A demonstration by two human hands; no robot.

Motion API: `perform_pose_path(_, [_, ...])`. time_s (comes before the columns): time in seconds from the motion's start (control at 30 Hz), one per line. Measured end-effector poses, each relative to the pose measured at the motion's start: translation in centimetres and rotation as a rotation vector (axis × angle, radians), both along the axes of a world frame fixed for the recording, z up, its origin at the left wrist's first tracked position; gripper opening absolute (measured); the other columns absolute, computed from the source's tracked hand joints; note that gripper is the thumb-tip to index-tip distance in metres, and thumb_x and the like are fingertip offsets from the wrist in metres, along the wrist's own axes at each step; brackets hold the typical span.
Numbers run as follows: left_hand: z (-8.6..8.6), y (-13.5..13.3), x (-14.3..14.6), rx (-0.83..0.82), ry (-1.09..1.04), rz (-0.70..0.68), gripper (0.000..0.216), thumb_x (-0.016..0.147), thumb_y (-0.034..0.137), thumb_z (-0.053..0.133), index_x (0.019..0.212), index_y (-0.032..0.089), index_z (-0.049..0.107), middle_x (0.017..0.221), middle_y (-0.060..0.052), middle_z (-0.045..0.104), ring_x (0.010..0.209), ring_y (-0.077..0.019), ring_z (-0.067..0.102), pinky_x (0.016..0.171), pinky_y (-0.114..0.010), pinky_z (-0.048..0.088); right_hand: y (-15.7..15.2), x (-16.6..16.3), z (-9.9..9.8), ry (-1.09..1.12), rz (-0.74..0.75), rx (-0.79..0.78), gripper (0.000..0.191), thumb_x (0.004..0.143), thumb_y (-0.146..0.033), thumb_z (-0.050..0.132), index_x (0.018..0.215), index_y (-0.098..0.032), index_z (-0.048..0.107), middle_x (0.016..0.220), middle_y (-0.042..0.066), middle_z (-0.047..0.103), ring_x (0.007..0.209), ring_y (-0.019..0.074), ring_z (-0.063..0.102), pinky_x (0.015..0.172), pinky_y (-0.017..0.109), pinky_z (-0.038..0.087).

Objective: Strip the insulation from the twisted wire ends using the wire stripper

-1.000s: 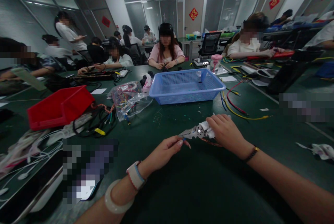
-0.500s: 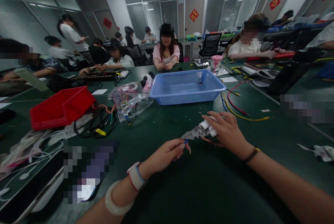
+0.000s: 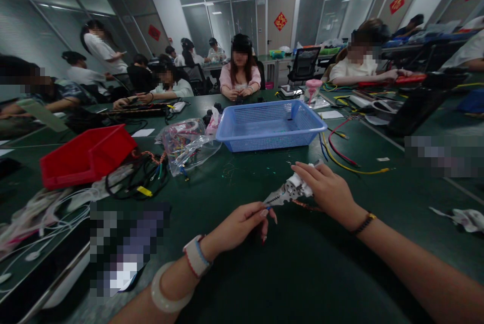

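Observation:
My right hand point(image 3: 327, 188) is wrapped round the pale handles of a wire stripper point(image 3: 289, 190). Its metal jaws point left and down, to the fingertips of my left hand point(image 3: 245, 220). There, thumb and forefinger pinch a short blue wire point(image 3: 269, 208) right at the jaw tip; most of it is hidden by the fingers. The other fingers of the left hand hang curled below. A braided copper-coloured strand point(image 3: 306, 206) runs beneath the tool and passes under my right hand.
Beyond my hands stands a blue mesh basket point(image 3: 270, 140). Left of it lie a clear bag of wires point(image 3: 187, 145), a red bin point(image 3: 88, 157), black cables point(image 3: 138, 183) and phones. Yellow and red cables point(image 3: 353, 165) lie to the right. A person point(image 3: 240, 74) sits opposite.
The blue wire shows less between my left fingertips, and the lower fingers have dropped slightly. The right hand keeps its grip on the wire stripper, its handles a little more visible on top.

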State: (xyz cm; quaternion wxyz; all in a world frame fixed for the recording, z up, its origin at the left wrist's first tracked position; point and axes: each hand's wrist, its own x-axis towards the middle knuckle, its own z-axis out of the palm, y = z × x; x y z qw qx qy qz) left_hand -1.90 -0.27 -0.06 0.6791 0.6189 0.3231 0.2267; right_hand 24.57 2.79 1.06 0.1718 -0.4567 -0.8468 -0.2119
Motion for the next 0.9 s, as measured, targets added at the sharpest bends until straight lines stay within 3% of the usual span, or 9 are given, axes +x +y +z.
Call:
perform_pose_path(0.33, [0.35,0.03,-0.07,0.072,0.067,0.026,0.03,0.096,0.038,0.041,0.103,0.015,0.059,0.071,0.002,0.048,0.061,-0.0091,0.044,0.056,-0.02,0.036,0.28,0.22,-0.49,0.002,0.006,-0.034,0.049,0.08,-0.007,0.051,0.128,-0.015,0.05,0.127,0.011,0.059,0.093,0.0228,0.057,0.067,0.031,0.049])
perform_pose_path(0.67, [0.57,0.05,-0.25,0.153,0.089,0.021,0.03,0.096,0.036,0.042,0.105,0.015,0.061,0.073,0.001,0.045,0.066,-0.0112,0.043,0.065,-0.023,0.037,0.27,0.13,-0.21,-0.029,-0.033,-0.016,0.026,0.083,-0.011,0.051,0.108,-0.014,0.058,0.106,0.01,0.065,0.068,0.0149,0.061,0.055,0.026,0.04])
perform_pose_path(0.9, [0.57,0.1,-0.27,0.16,0.083,0.032,0.03,0.095,0.037,0.044,0.103,0.015,0.062,0.073,0.001,0.044,0.064,-0.0107,0.039,0.061,-0.022,0.034,0.29,0.22,-0.61,0.056,0.007,-0.092,0.046,0.081,-0.009,0.05,0.127,-0.016,0.049,0.128,0.012,0.057,0.075,0.0155,0.064,0.06,0.027,0.048])
